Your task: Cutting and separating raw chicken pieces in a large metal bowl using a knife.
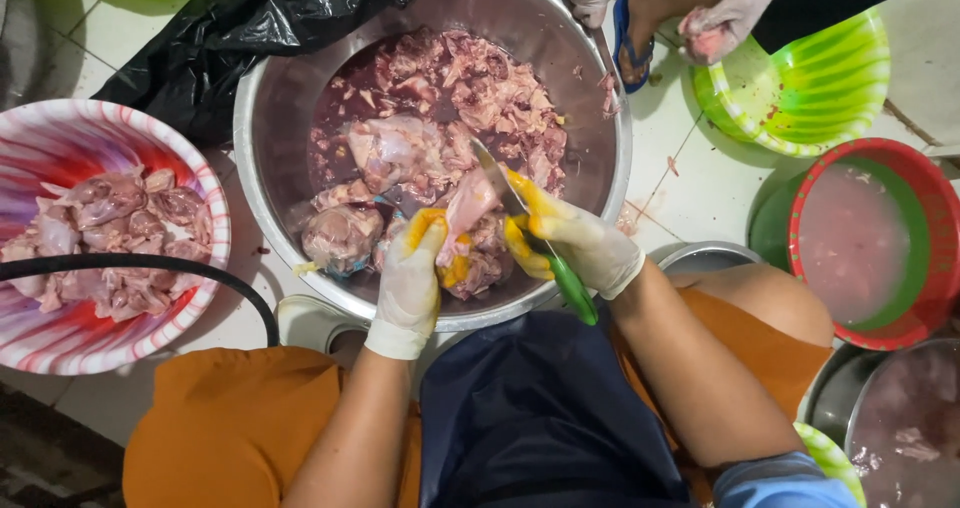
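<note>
My left hand, in a white glove with yellow-stained fingertips, grips a pale raw chicken piece over the near side of a big steel basin. In a matching glove, my right hand holds a green-handled knife whose blade lies against that piece. The basin holds many raw chicken pieces in reddish water.
A red-and-white striped bowl of chicken parts sits at left, crossed by a black hose. A black plastic bag lies behind. Another person's gloved hands work above a green bowl. A red-rimmed bowl of water stands right.
</note>
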